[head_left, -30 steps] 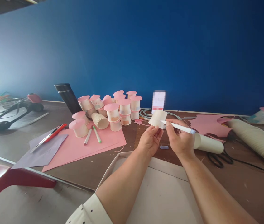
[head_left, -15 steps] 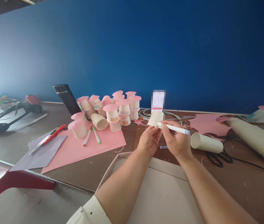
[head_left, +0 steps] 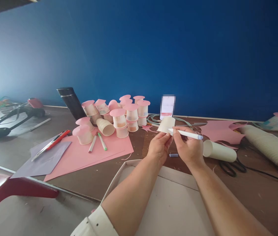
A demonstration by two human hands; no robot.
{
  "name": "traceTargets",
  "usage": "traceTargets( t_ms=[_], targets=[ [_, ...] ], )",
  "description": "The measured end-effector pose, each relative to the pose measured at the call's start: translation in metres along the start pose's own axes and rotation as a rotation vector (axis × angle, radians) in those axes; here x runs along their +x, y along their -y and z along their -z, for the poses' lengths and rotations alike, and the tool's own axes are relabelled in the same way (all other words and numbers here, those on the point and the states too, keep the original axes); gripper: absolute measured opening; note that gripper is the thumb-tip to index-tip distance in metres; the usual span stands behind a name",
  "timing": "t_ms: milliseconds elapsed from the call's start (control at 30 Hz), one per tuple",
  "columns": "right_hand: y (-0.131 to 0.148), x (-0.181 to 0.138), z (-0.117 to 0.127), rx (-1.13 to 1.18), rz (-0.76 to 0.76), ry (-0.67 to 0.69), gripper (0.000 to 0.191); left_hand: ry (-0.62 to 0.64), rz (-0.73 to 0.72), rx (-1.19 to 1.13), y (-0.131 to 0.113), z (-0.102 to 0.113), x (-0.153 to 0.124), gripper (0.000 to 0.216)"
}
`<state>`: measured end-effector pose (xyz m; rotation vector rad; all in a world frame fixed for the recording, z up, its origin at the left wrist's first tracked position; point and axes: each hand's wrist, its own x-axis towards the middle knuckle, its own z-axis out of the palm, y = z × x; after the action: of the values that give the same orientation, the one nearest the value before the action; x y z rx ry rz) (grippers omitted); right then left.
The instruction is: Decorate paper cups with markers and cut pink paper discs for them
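My left hand (head_left: 160, 147) grips a plain white paper cup (head_left: 166, 124) near its rim, the cup turned upside down and slightly tilted. In my right hand (head_left: 190, 149) is a white marker (head_left: 188, 134) with a pale blue end, pinched like a pen. Its tip meets the cup's side or lies very close to it. Below the hands a small blue-grey marker cap (head_left: 173, 155) lies on the brown table. Just behind the cup a phone (head_left: 167, 106) stands upright, its screen blurred out.
Cups with pink paper tops (head_left: 118, 118) stand grouped left of centre by a black flask (head_left: 70, 102). Pink sheets (head_left: 84, 157), two markers (head_left: 97, 142) and a red utility knife (head_left: 52, 143) lie at left. Stacked cups (head_left: 269, 147), black scissors (head_left: 229, 168) and cut pink paper (head_left: 222, 131) are right.
The view has shifted slightly. The marker has moved a little along the cup's side, and both hands keep their holds.
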<state>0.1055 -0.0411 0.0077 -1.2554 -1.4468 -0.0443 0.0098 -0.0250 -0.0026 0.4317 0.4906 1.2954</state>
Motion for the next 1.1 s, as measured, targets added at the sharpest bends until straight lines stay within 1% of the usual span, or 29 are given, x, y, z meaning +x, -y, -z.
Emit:
traceTargets(
  t_ms=[133, 267, 400, 567, 733, 1100],
  targets=[
    [-0.0001, 0.0009, 0.0001, -0.012, -0.003, 0.007, 0.017, -0.007, -0.012, 0.009, 0.0011, 0.0008, 0.0009, 0.012],
    [-0.0002, 0.0012, -0.0006, -0.017, -0.019, -0.014, 0.020, -0.007, -0.012, 0.018, 0.0018, 0.0018, 0.0016, 0.016],
    [-0.0011, 0.0010, 0.0001, -0.050, -0.035, -0.011, 0.019, -0.004, -0.012, 0.030, 0.0023, 0.0027, 0.0022, 0.015],
    [-0.0019, 0.0013, 0.0012, -0.058, 0.006, -0.036, 0.020, -0.007, -0.011, 0.029, 0.0021, 0.0023, 0.0021, 0.015],
    [-0.0030, 0.0024, 0.0004, -0.076, 0.012, -0.059, 0.019, -0.003, -0.004, 0.018, 0.0021, 0.0017, 0.0017, 0.016],
    [-0.0017, 0.0025, 0.0001, -0.107, -0.003, -0.051, 0.021, 0.005, 0.009, 0.036, 0.0008, 0.0003, -0.0004, 0.014]
  ],
)
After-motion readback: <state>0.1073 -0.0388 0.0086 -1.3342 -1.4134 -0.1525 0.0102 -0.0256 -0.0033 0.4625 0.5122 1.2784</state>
